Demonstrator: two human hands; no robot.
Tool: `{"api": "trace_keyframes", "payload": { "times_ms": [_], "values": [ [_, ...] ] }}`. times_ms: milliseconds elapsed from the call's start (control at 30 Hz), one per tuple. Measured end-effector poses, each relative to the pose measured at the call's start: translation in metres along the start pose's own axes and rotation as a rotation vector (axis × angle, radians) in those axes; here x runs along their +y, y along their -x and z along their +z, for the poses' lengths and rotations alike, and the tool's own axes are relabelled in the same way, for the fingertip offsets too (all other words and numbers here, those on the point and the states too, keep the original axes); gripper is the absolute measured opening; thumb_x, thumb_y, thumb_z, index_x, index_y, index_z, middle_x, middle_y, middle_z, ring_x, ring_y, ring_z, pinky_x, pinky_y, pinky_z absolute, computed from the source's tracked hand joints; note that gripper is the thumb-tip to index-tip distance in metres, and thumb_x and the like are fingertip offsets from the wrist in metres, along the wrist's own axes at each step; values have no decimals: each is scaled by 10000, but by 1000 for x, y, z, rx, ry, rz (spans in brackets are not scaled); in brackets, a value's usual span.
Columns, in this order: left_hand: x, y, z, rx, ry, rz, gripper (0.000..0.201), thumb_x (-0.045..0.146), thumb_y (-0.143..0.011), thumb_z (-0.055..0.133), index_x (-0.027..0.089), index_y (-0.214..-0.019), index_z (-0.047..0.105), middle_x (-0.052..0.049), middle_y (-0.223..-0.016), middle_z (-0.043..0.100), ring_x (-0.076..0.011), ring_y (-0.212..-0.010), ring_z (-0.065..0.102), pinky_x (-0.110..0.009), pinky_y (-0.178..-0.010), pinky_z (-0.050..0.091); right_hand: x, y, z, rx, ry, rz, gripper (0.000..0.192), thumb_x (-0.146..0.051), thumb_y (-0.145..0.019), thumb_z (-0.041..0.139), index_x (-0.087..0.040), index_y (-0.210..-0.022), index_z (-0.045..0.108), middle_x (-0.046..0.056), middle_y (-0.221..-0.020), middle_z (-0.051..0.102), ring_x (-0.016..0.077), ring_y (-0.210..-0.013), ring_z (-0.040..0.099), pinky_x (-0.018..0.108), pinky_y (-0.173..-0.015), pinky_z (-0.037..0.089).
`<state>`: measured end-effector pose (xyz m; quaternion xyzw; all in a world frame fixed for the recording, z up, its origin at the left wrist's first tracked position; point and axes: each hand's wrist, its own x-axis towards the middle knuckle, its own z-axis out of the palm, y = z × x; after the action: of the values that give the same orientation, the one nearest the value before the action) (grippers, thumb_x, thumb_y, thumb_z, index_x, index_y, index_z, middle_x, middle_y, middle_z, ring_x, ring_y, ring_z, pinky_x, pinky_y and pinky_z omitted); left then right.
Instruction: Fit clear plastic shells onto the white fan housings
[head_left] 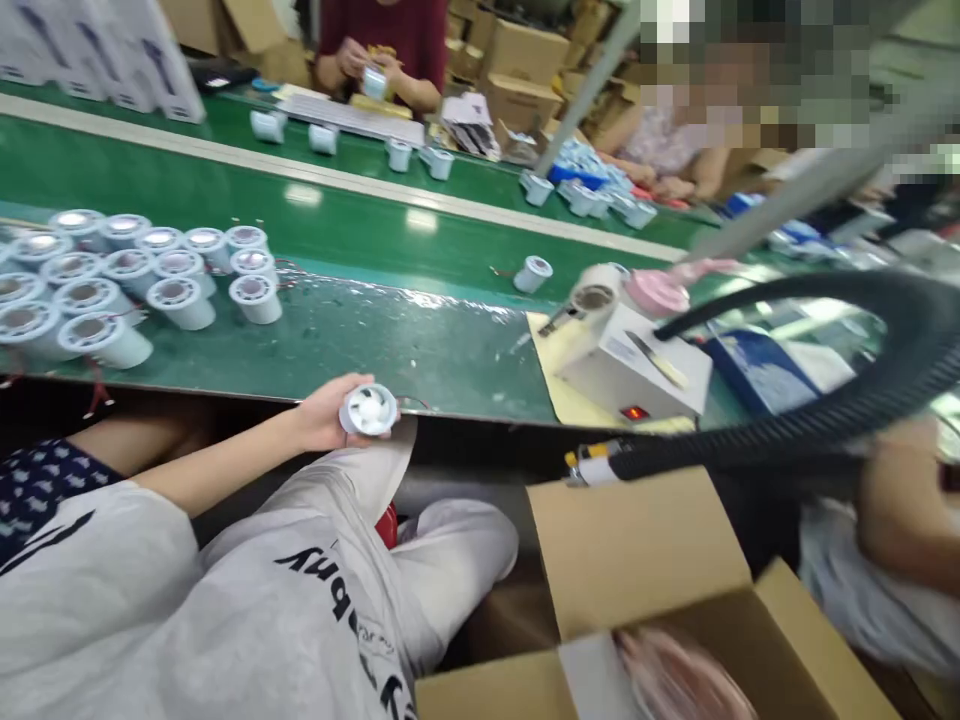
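Observation:
My left hand (324, 415) is wrapped round a small light-blue round fan housing (370, 410), just off the front edge of the green bench. White fan blades show in its open end, which faces up toward me. A thin dark wire (414, 402) sticks out on its right side. My right hand is out of the picture. Left of the held piece, many similar light-blue fan housings (180, 300) stand in rows on the bench, some with red wires hanging off.
A white box-shaped device (637, 365) with a lit red switch stands on a yellow board. A black corrugated hose (787, 435) loops at right. An open carton (637, 550) below holds something pinkish and blurred. Across the green conveyor (360, 215), two people handle parts; another person's arm (900, 490) is at right.

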<state>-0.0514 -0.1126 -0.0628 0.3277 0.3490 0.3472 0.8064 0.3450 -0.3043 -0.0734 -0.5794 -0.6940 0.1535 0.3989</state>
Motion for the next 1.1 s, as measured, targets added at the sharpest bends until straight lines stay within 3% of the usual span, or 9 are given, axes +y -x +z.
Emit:
{"api": "trace_keyframes", "payload": {
  "times_ms": [100,200,300,400,467,633,867,967,1100],
  "values": [
    [-23,-30,30,-189,-276,-208,444,487,-612,776,151,-871,646,-33,-735,614,-115,-518,489,-180,-343,246,-21,8,58,58,179,-147,391,-445,-1021,540,-324,-1377,646,116,-1185,654,288,-1031,716,406,-802,652],
    [-36,-43,53,-424,-669,-169,447,542,-716,715,153,-928,659,-30,-795,630,-107,-532,473,-196,-367,264,-42,-15,109,117,482,-282,421,-341,-987,601,-308,-1404,648,141,-1282,605,302,-1085,672,429,-877,633],
    [-36,-41,67,-589,-1064,157,351,485,-851,645,163,-985,685,-47,-913,663,-150,-734,585,-249,-601,471,-50,-32,130,209,653,-186,352,-186,-939,632,-275,-1267,722,150,-1340,598,318,-1099,641,442,-859,625],
    [-36,-38,72,-604,-1241,522,267,406,-905,656,172,-1024,708,-67,-1035,665,-199,-966,626,-335,-887,496,-50,-29,130,165,458,-73,153,-144,-875,696,-228,-987,757,146,-1324,610,321,-1116,651,420,-821,631],
    [-39,-39,70,-582,-1240,619,355,459,-866,739,175,-1078,716,-72,-1042,660,-209,-961,625,-344,-878,502,-50,-24,127,121,197,-7,22,-237,-872,743,-218,-878,732,136,-1280,618,307,-1123,666,422,-853,627],
    [-53,-53,60,-626,-1179,678,617,498,-665,923,215,-1188,757,-122,-1218,650,-268,-1140,627,-420,-1014,509,-54,-22,121,216,-261,187,294,-374,-928,663,-220,-681,709,105,-1100,677,256,-1021,698,411,-867,597],
    [-54,-50,62,-760,-1013,430,671,287,-719,888,218,-1351,670,-136,-1338,699,-270,-1213,667,-371,-988,541,-45,-28,114,279,-721,337,366,-479,-802,823,-231,-568,688,78,-1005,777,289,-1017,741,458,-914,609],
    [-55,-44,62,-685,-845,266,691,274,-730,871,183,-1373,634,-151,-1332,694,-236,-1112,703,-343,-918,567,-42,-25,114,204,-656,188,227,-471,-768,873,-264,-806,790,90,-1234,761,330,-1174,713,505,-982,601],
    [-57,-40,59,-678,-685,119,679,298,-765,859,219,-1394,616,-144,-1381,663,-189,-1023,714,-313,-856,582,-44,-16,117,193,-301,-73,320,-233,-820,846,-290,-1124,763,93,-1349,712,301,-1287,663,491,-1120,532]
  ]
}}
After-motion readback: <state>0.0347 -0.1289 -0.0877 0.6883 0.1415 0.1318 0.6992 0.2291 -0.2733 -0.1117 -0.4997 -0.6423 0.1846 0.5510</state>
